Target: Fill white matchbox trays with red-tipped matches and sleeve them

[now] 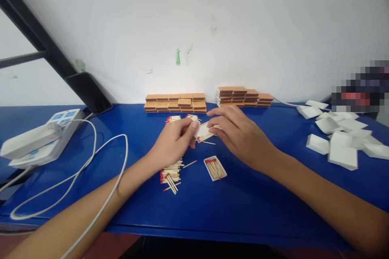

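My left hand point(174, 139) is closed on the edge of a white matchbox tray point(203, 129), thumb on top, tilting it above the table. A few red-tipped matches lie in this tray. At its right side is my right hand point(235, 131), fingers bent and pinched; pale matchsticks point(216, 126) show at its fingertips. Another tray point(225, 175), filled with matches point(214, 168), rests on the table just below the hands. Loose matches point(170, 174) lie in a heap below my left wrist, partly hidden by it, and more piles point(173, 119) show behind that hand.
Stacked brown matchboxes point(175, 103) stand along the wall, with a second stack point(232, 96) to their right. Empty white trays point(343, 149) lie heaped at the right. On the left are a power strip point(62, 145), a looping white cable point(126, 145) and a black phone point(90, 92).
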A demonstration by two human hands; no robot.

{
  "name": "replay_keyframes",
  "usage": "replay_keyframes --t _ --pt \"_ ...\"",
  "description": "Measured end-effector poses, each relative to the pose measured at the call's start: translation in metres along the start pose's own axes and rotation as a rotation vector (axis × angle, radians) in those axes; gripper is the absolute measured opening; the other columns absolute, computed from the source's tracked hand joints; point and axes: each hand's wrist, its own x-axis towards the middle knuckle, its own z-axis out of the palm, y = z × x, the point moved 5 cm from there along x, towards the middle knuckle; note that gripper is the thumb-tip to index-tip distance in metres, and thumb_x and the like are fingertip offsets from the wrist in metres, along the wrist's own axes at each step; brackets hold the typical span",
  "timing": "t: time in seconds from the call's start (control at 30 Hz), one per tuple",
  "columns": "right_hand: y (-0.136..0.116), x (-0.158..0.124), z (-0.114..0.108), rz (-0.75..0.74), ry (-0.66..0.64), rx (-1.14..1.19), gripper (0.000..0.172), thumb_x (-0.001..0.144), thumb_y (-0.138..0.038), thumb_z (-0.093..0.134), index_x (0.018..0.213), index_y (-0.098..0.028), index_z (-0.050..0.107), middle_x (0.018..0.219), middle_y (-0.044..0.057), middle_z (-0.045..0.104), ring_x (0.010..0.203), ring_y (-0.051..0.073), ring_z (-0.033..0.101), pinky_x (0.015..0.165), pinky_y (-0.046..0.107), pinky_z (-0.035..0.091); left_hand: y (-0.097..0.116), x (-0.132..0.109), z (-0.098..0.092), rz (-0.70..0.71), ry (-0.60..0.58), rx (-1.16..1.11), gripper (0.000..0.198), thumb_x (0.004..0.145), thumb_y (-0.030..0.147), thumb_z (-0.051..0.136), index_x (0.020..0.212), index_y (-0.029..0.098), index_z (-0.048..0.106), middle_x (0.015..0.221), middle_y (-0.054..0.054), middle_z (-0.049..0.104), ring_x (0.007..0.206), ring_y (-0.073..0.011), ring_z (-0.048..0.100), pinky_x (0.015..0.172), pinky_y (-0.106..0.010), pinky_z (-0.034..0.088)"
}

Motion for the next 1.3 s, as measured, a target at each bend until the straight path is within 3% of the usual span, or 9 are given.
replay_keyframes --t 0.1,0.27,0.4,0.53,0.8,0.93,1.1,1.17,1.3 --pt "0.003 -0.001 -0.001 0.019 -0.009 0.081 0.014 0.108 -0.024 0.051 0.113 -0.016 0.061 0.117 0.016 0.070 0.109 0.029 0.065 0.095 0.046 0.056 -0.001 0.000 -0.001 0.001 0.012 0.041 0.052 0.110 0.050 0.042 0.074 0.019 0.060 0.065 0.000 0.067 0.061 -0.0152 0.059 0.062 -0.028 0.040" --pt "0.007 -0.005 0.005 0.048 -0.127 0.227 0.039 0.103 -0.039 0.062 0.137 -0.020 0.053 0.128 0.014 0.068 0.117 0.029 0.066 0.096 0.043 0.056 -0.002 0.001 -0.004 0.010 0.014 0.056 0.051 0.111 0.052 0.041 0.078 0.019 0.062 0.065 0.000 0.068 0.060 -0.0154 0.061 0.060 -0.029 0.041" --pt "0.008 -0.007 0.008 0.104 -0.127 0.259 0.032 0.102 -0.036 0.064 0.129 -0.020 0.057 0.121 0.011 0.069 0.104 0.025 0.069 0.088 0.039 0.057 0.002 -0.001 -0.007 0.088 0.046 0.162 0.046 0.112 0.047 0.041 0.084 0.019 0.065 0.066 0.001 0.065 0.059 -0.0136 0.058 0.058 -0.029 0.039" --pt "0.009 -0.007 0.007 0.145 -0.044 0.229 0.025 0.101 -0.034 0.066 0.122 -0.021 0.059 0.114 0.010 0.070 0.105 0.025 0.068 0.087 0.038 0.057 0.008 -0.004 -0.010 0.282 0.126 0.352 0.032 0.101 0.044 0.066 0.120 0.019 0.064 0.094 -0.003 0.074 0.074 -0.0165 0.065 0.069 -0.031 0.050" --pt "0.014 -0.009 0.006 0.122 0.058 0.127 0.024 0.099 -0.032 0.069 0.118 -0.023 0.058 0.107 0.008 0.070 0.099 0.025 0.067 0.085 0.038 0.055 0.009 -0.007 -0.014 0.549 0.194 0.512 0.040 0.096 0.038 0.076 0.127 0.019 0.060 0.117 -0.009 0.074 0.105 -0.0237 0.071 0.088 -0.037 0.058" --pt "0.016 -0.010 0.008 0.131 0.042 0.131 0.025 0.100 -0.032 0.069 0.120 -0.023 0.057 0.106 0.007 0.069 0.100 0.025 0.067 0.085 0.038 0.055 0.007 -0.007 -0.012 0.565 0.210 0.527 0.032 0.099 0.026 0.071 0.128 0.018 0.059 0.118 -0.009 0.074 0.106 -0.0238 0.071 0.088 -0.038 0.059" --pt "0.020 -0.012 0.010 0.212 0.053 0.135 0.034 0.098 -0.037 0.070 0.125 -0.023 0.056 0.109 0.008 0.068 0.097 0.025 0.067 0.082 0.038 0.054 0.004 -0.008 -0.012 0.531 0.268 0.548 0.031 0.099 0.028 0.071 0.127 0.017 0.061 0.115 -0.009 0.074 0.103 -0.0241 0.071 0.086 -0.038 0.059" --pt "0.022 -0.012 0.010 0.261 0.032 0.136 0.029 0.098 -0.038 0.069 0.119 -0.022 0.058 0.103 0.007 0.067 0.093 0.024 0.066 0.079 0.037 0.052 0.004 -0.006 -0.015 0.468 0.311 0.550 0.034 0.097 0.033 0.074 0.127 0.018 0.063 0.115 -0.009 0.076 0.100 -0.0244 0.071 0.086 -0.039 0.058" --pt "0.025 -0.013 0.021 0.300 -0.242 0.211 0.014 0.097 -0.035 0.070 0.095 -0.022 0.064 0.094 0.004 0.066 0.090 0.023 0.062 0.078 0.036 0.048 0.001 -0.001 -0.024 0.303 0.376 0.544 0.030 0.096 0.041 0.073 0.117 0.019 0.070 0.105 -0.007 0.078 0.090 -0.0237 0.072 0.080 -0.039 0.056"
